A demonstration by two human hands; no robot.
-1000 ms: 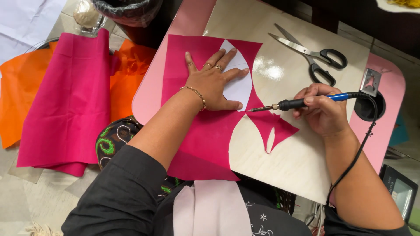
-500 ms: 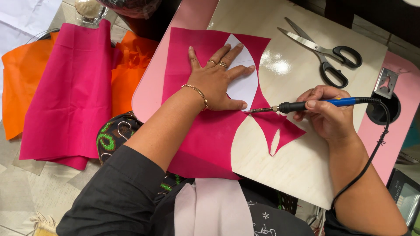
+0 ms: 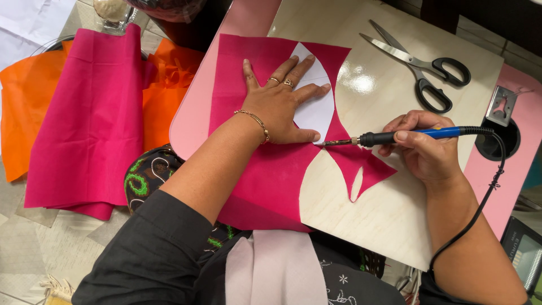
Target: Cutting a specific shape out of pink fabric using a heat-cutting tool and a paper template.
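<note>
A magenta cloth [image 3: 265,175] lies on a pale wooden board [image 3: 389,214]. My left hand [image 3: 282,104] presses flat on a white curved paper template [image 3: 316,104] laid over the cloth, fingers spread. My right hand [image 3: 423,147] grips a blue-handled soldering iron [image 3: 395,136] like a pen. Its hot tip touches the cloth at the template's lower edge, just by my left thumb. A black cord [image 3: 480,197] runs from the iron down past my right forearm. To the right of the tip, the cloth ends in a pointed piece with a slit.
Black-handled scissors [image 3: 420,65] lie at the board's far right. A pink table [image 3: 528,130] with a round cable hole [image 3: 499,141] carries the board. Folded magenta cloth [image 3: 84,124] and orange cloth [image 3: 164,101] lie on the floor to the left. A dark device [image 3: 522,254] sits at lower right.
The view has shifted slightly. The iron's tip has crept a little along the template's edge toward my left thumb. My left hand stays pressed on the template.
</note>
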